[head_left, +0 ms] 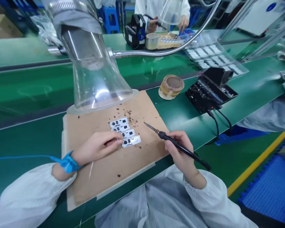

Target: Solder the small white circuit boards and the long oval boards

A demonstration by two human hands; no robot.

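Observation:
A brown board (137, 158) lies on the green bench with several small white circuit boards (125, 132) in a row on it. My left hand (97, 146), a blue strap at its wrist, rests on the board with its fingers pinched at the edge of the nearest circuit board (132, 141); a thin wire runs down from under the hand. My right hand (180, 148) is closed on a black soldering iron (175, 145), held like a pen, its tip pointing up-left just right of the circuit boards and apart from them.
A clear fume hood (97, 79) on a flexible metal hose stands over the board's far edge. A tape roll (171, 86) and a black soldering station (210, 90) sit to the right. Trays of parts lie beyond. Another person works across the bench (163, 12); a sleeve (275, 110) shows at right.

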